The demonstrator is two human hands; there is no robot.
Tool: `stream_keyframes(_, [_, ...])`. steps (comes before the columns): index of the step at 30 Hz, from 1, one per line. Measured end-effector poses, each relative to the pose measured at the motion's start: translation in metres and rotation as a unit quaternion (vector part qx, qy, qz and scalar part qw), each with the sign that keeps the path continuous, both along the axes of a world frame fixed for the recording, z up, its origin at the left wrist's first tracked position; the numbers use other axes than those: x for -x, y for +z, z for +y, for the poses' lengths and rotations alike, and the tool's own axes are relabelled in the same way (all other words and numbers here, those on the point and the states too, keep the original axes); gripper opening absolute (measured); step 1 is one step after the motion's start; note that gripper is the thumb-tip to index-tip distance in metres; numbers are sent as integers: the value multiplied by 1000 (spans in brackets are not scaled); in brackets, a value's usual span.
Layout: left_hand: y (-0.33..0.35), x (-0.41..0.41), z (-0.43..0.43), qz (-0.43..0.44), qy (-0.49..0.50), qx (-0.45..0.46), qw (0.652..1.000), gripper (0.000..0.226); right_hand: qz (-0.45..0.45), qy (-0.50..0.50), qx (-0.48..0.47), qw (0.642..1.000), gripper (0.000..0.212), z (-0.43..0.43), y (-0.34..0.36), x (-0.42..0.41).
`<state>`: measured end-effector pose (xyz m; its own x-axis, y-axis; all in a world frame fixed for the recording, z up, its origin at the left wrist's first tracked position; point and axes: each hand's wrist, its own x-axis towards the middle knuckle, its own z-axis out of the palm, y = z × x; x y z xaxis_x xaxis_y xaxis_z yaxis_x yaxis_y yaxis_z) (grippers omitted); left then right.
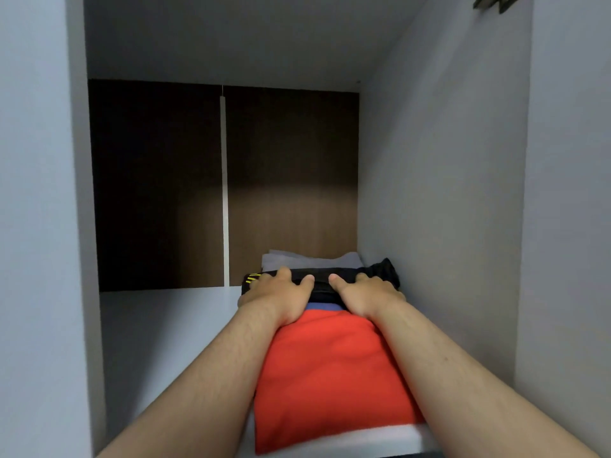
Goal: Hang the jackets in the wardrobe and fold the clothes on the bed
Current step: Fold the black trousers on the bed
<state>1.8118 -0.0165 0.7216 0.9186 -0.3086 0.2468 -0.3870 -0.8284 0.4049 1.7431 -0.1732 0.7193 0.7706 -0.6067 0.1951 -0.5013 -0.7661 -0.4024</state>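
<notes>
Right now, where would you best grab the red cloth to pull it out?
Probably by its near edge, from the open front. The red cloth lies flat and folded, that edge at the shelf lip. Its far end is under the left hand and right hand, which hold a black garment; the wall crowds its right side.

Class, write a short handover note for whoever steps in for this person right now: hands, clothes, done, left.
Left hand and right hand: both grip the folded black garment, fingers curled over it.
Where: it lies on the wardrobe shelf, by the right wall, behind the folded red garment; a grey folded cloth lies behind it.
Done: these clothes are folded and shelved.
Left: let go of the black one; jackets and bed are out of view.
</notes>
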Motion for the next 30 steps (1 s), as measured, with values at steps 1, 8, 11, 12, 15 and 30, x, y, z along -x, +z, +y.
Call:
stream_keyframes(1, [-2,1,1,-5,2,2,1000,78,-4,0,0,1000,91,0,-1,0])
stream_keyframes(8, [-7,24,19,-74,-4,30,997,70,-53,4,-6,999,84,2,-1,6])
stream_keyframes(11, [8,48,34,-165,-3,90,982,65,-77,2,-14,997,76,0,-3,5])
stream_keyframes(12, [12,60,38,-200,-12,97,975,64,-95,2,-13,995,71,0,-2,5])
stream_keyframes(15, [19,90,45,-247,-42,82,965,63,-174,1,0,985,55,7,7,10])
stream_keyframes(30, [31,128,138,-170,-119,237,949,61,-247,167,202,933,50,93,25,125])
